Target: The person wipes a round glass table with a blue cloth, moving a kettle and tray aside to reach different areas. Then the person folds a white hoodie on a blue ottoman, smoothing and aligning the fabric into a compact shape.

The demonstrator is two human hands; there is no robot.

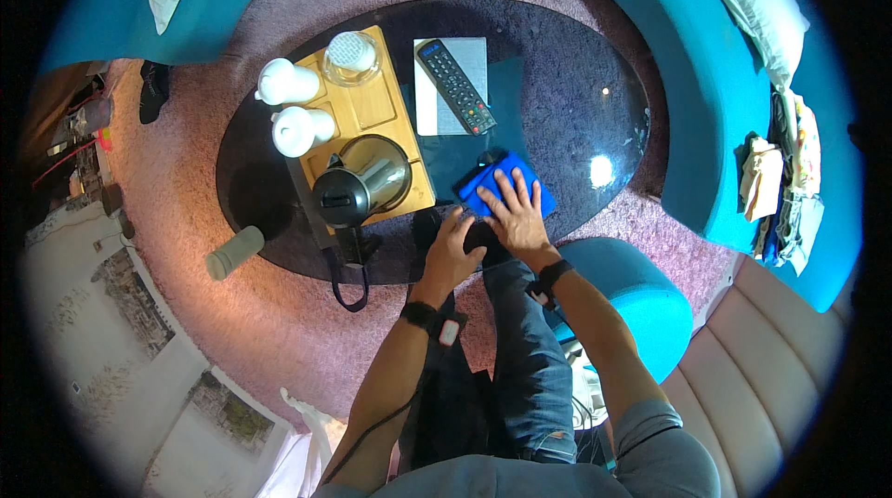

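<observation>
A folded blue cloth (498,184) lies near the front edge of the dark oval glass table (571,52). My right hand (519,219) rests palm down on it with the fingers spread, covering part of its near side. Just left of the cloth is my left hand (453,254), its fingers apart and slightly curled, with nothing in them. A black remote control (456,87) lies aslant on a white and grey card or booklet (432,108) beyond the cloth. Both wrists wear dark bands with small devices.
At left, a wooden tray (369,104) carries an electric kettle (369,181), two white lidded cups (293,132) and a glass item (352,59). A cylindrical container (235,253) stands by the table's left edge. A teal stool (641,303) is at right, beside a curved teal sofa (697,115) with folded clothes (761,177).
</observation>
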